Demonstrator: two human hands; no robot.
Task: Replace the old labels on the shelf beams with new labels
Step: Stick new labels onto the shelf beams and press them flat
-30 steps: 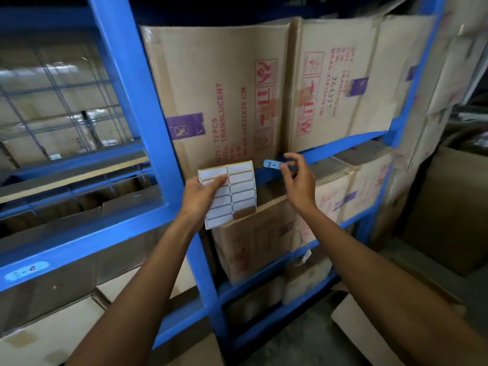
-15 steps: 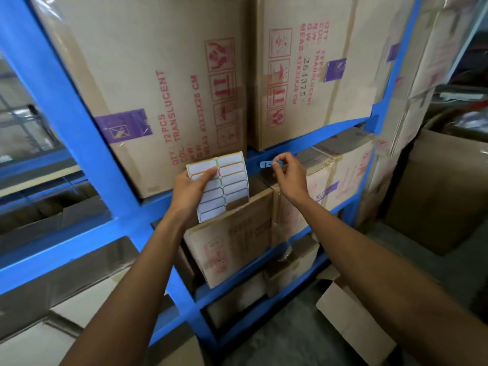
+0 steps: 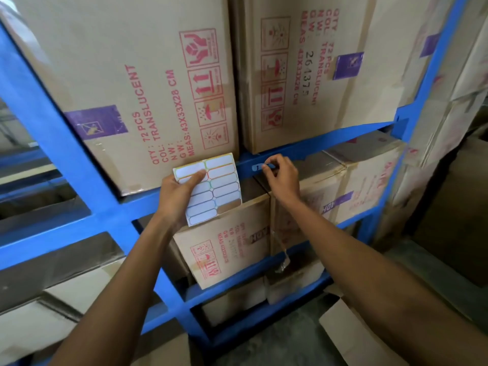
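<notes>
My left hand (image 3: 175, 198) grips the label sheet (image 3: 211, 187); my right hand (image 3: 281, 178) pinches the old label (image 3: 260, 167) on the blue shelf beam (image 3: 330, 143).

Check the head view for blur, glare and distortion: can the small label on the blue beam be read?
Head view: wide-angle bend bows the blue metal shelf beam; dim, even light, no glare; small blue label under the right hand is too soft to read; red print on the brown cardboard carton is legible.

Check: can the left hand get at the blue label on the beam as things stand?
Probably not: the left hand grips the label sheet, and the right hand already pinches the blue label on the beam, covering it.
</notes>
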